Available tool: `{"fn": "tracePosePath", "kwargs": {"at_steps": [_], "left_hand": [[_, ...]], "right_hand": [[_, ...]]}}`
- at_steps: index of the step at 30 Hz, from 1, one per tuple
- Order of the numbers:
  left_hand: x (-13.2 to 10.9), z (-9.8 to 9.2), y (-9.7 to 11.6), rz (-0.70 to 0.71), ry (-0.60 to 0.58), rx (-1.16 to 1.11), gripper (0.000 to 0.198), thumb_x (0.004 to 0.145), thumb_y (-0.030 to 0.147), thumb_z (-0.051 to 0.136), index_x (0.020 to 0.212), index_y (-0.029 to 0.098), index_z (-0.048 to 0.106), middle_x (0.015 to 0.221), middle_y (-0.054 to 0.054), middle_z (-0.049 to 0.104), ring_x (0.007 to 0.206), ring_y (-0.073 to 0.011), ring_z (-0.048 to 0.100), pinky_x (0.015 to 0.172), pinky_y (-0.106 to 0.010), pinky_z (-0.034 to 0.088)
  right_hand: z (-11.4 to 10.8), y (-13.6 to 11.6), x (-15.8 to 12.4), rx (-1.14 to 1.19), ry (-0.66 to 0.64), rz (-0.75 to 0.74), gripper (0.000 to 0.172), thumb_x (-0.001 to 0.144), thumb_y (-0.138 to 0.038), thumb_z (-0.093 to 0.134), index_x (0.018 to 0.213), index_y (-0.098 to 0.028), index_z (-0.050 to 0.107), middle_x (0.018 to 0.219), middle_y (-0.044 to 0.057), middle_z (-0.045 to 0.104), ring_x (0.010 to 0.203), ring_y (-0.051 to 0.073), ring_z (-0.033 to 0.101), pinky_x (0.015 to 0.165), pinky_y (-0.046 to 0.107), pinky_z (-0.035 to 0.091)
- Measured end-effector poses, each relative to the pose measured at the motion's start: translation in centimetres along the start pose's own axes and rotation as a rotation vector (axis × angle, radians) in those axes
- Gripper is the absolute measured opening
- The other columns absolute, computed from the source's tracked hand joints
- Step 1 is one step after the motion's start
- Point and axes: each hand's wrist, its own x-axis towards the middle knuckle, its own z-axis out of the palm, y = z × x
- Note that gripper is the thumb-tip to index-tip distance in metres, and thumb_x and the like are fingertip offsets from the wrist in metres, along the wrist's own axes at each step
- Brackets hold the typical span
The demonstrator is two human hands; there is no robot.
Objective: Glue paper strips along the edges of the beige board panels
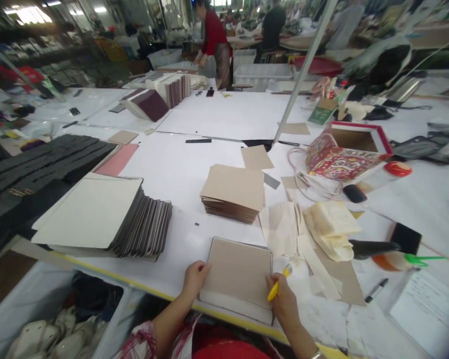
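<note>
The left hand [194, 277] pinches the card [239, 269] at its left edge — the right hand [285, 302] grips a yellow tool [274, 289] by the other.

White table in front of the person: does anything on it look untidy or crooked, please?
Yes. The large stack at the left looks askew: its dark-edged pieces fan out to the right, past the pale top sheet, instead of lining up under it.
</note>
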Motion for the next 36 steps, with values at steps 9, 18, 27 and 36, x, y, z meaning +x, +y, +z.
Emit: {"fn": "tracePosePath", "kwargs": {"at_steps": [9, 18, 27, 36], "left_hand": [[0.9, -0.3, 0.0, 0.009, -0.043, 0.062, 0.032, 0.073, 0.043, 0.047, 0.058, 0.015, 0.055, 0.054, 0.001, 0.054, 0.054, -0.0126, 0.047, 0.052, -0.021, 0.033], [1.7, -0.4, 0.0, 0.013, -0.155, 0.201, 0.034, 0.073, 0.046, 0.047, 0.056, 0.017, 0.053, 0.051, 0.002, 0.053, 0.054, -0.0134, 0.048, 0.051, -0.021, 0.031], [2.3, -0.2, 0.6, 0.011, -0.175, 0.350, 0.029, 0.075, 0.037, 0.046, 0.054, 0.017, 0.049, 0.050, 0.002, 0.051, 0.050, -0.0120, 0.047, 0.048, -0.021, 0.030], [1.8, -2.6, 4.4, 0.379, -0.115, 0.727, 0.030, 0.074, 0.021, 0.054, 0.104, 0.018, 0.055, 0.112, -0.011, 0.054, 0.104, -0.0248, 0.047, 0.084, -0.035, 0.034]], "right_hand": [[-0.1, -0.9, 0.2, -0.031, -0.041, -0.011, 0.020, 0.085, -0.039, 0.034, 0.081, -0.021, 0.043, 0.065, 0.001, 0.055, 0.056, 0.016, 0.055, 0.055, 0.026, 0.040], [-0.1, -0.7, 0.2, -0.101, -0.072, 0.006, 0.011, 0.084, -0.021, 0.031, 0.079, -0.021, 0.040, 0.064, -0.001, 0.050, 0.059, 0.015, 0.052, 0.057, 0.024, 0.038], [-0.3, -1.4, 0.8, -0.252, -0.164, 0.000, 0.016, 0.076, -0.008, 0.035, 0.086, -0.019, 0.042, 0.068, 0.001, 0.055, 0.061, 0.014, 0.054, 0.055, 0.023, 0.036], [-3.9, -2.2, 3.4, -0.617, -0.081, -0.112, 0.022, 0.081, -0.038, 0.047, 0.086, -0.017, 0.052, 0.066, 0.007, 0.056, 0.060, 0.021, 0.057, 0.053, 0.028, 0.035]]}}
